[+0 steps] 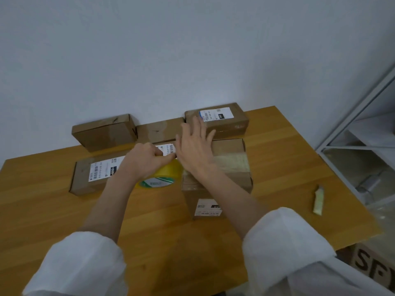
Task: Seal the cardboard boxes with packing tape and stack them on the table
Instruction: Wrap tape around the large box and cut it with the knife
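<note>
All the cardboard boxes on the wooden counter (pixel 288 167) are closed, so their contents cannot be seen. The nearest box (pixel 230 165), right of centre, has a pale strip of tape across its top and a printed label on its near side. The right hand (pixel 194 150) lies flat on its top, fingers straight and spread. Just left of it, the left hand (pixel 143 161) has its grip curled round a yellow tape roll (pixel 164 176) at the box's left edge. A flat labelled box (pixel 85 178) lies further left. Along the wall stand a back-left box (pixel 102 133), a middle box (pixel 158 130) and a labelled back-right box (pixel 226 122). A small cutter (pixel 318 199) lies well apart, to the right.
</note>
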